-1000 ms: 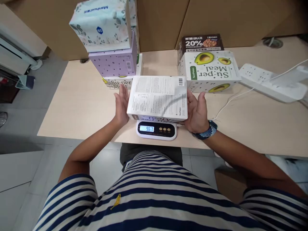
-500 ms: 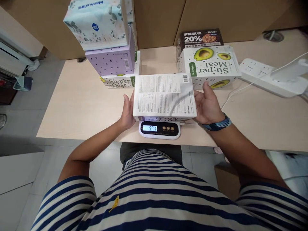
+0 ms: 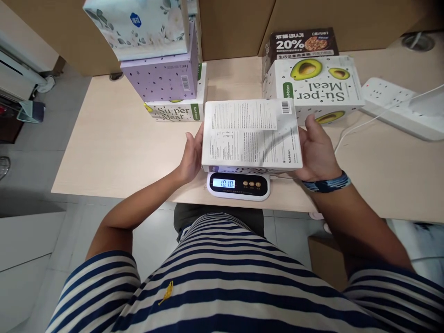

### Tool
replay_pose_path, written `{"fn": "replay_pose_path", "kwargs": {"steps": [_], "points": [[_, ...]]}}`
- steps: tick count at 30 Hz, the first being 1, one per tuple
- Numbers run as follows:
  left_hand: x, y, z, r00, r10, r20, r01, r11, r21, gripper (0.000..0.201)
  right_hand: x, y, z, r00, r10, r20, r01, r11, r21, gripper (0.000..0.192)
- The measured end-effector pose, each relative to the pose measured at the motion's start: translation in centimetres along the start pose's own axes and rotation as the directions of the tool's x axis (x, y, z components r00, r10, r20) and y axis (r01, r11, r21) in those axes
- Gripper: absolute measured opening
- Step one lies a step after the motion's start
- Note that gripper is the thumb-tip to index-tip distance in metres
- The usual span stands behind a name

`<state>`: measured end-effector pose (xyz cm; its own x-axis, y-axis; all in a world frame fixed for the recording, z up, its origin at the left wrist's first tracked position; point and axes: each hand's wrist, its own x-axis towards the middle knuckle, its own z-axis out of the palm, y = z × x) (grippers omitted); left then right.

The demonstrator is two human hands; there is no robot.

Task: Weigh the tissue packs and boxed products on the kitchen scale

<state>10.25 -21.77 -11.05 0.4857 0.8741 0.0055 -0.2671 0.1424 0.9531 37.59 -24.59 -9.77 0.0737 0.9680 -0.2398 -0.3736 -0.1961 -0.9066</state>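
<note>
A white Su-per Meal box [image 3: 249, 138], its printed text side up and a barcode at one corner, sits over a white kitchen scale [image 3: 239, 193]. The scale's lit display seems to read 10.10. My left hand [image 3: 192, 155] is at the box's left side, thumb raised and fingers against the edge. At the right side, my right hand [image 3: 317, 150] cups the box with the palm turned inward. Its fingertips are hidden by the box, and the thumb stands clear of it. Whether the fingers bear any weight, I cannot tell.
Behind to the left, a tissue pack [image 3: 138, 27] lies on a purple box [image 3: 159, 78], above another Su-per Meal box [image 3: 173, 112]. An avocado-printed box [image 3: 322, 83] and a dark cookie box [image 3: 301, 44] stand at the right. A power strip [image 3: 398, 104] with a white cable lies beyond.
The scale's reading has risen from about 9.71 to 10.10. Box, scale and hands appear shifted slightly right with the whole view; both hands keep their places beside the box.
</note>
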Motion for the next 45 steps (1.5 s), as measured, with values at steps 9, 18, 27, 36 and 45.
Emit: {"fn": "replay_pose_path", "kwargs": {"steps": [9,18,27,36,45], "points": [[0.3,-0.1,0.1,0.997,0.033,-0.072,-0.036,0.999,-0.03,0.107,-0.1,0.4,0.1,0.997,-0.077,-0.01,0.077,0.996,-0.034,0.065],[-1.3,0.0,-0.3,0.99,-0.031,0.135,0.02,0.996,0.084,0.109,-0.3,0.3,0.5,0.997,-0.074,0.009,0.075,0.996,-0.055,0.062],[-1.7,-0.3,-0.4,0.992,-0.057,0.109,0.051,0.997,0.055,0.108,0.0,0.5,0.3,0.995,-0.101,0.024,0.102,0.992,-0.073,0.048],[-3.5,1.4,0.8,1.0,0.022,-0.007,-0.022,0.997,0.078,0.105,-4.8,1.0,3.9,0.96,-0.277,-0.038,0.271,0.954,-0.129,0.059],[-11.7,11.4,-4.2,0.951,0.177,-0.255,-0.078,0.93,0.358,0.092,-3.9,-1.7,11.1,0.834,-0.119,0.538,0.42,0.769,-0.481,0.111]]}}
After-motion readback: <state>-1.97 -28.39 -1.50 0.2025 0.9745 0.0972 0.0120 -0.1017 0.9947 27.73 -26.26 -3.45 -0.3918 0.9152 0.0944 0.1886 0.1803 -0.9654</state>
